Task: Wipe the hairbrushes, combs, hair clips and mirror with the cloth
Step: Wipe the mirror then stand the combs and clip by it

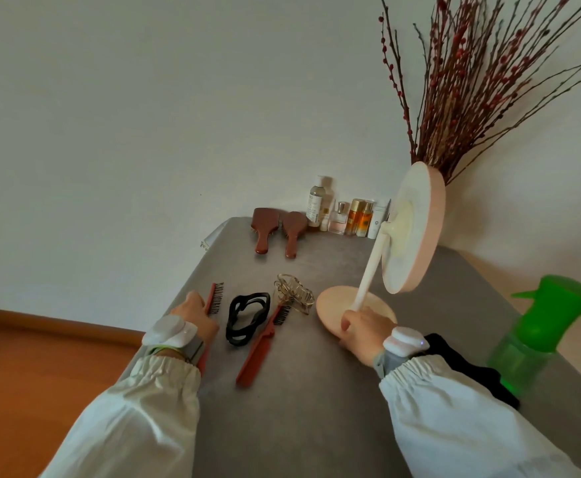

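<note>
Left hand fingers curl around a red comb; right hand fingers grip the standing mirror base on the table.

Colours on the grey table

Two red-brown combs and two brown wooden hairbrushes are seen beside a black clip and a gold one. The mirror is framed in pale pink, the spray bottle is coloured bright green, and the cloth is black.
</note>
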{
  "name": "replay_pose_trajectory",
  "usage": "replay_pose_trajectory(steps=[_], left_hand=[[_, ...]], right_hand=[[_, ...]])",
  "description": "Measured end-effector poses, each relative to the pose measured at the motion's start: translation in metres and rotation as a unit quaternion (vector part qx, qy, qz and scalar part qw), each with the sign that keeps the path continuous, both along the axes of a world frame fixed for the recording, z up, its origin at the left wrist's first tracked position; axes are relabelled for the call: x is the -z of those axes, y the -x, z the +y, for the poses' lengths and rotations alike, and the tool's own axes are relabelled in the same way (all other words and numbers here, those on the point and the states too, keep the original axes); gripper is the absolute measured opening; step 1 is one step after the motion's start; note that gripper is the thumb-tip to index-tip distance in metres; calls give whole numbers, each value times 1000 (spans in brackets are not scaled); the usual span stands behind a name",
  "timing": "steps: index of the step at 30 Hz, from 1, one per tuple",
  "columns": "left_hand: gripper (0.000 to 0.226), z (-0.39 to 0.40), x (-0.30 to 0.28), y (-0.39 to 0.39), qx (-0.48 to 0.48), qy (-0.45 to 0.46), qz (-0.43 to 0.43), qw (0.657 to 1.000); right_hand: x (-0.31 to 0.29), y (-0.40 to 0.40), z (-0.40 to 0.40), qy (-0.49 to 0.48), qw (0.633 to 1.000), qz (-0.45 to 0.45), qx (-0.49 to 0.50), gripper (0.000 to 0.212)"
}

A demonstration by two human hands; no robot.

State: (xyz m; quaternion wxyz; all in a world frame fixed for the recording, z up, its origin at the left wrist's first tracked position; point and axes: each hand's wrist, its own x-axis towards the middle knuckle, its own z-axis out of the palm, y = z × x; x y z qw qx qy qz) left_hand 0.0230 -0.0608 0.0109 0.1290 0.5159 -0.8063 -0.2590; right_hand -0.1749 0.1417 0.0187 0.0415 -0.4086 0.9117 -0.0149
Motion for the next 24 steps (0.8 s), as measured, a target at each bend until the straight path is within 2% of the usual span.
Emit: replay_pose_trajectory(steps=[3,5,7,10,14,19,24], left_hand=[[26,3,-12,1,-32,72,63,995],[27,8,-29,8,-37,114,96,988],[26,14,-48,25,1,108,119,987],[26,30,-64,56,110,58,105,987],[29,51,-58,122,205,39,78,975],[28,69,-34,180,270,11,22,963],[27,74,-20,209,275,29,-7,961]], right_hand=[[4,1,4,0,997,-48,-62,19],[9,6,3,7,998,-3,-70,20],[10,11,-2,-20,995,71,-73,25],[6,13,-7,-56,990,86,-95,32],[-1,30,2,-123,983,50,-128,50],[8,39,7,-85,984,50,-146,51],[13,52,2,-34,985,61,-155,48]])
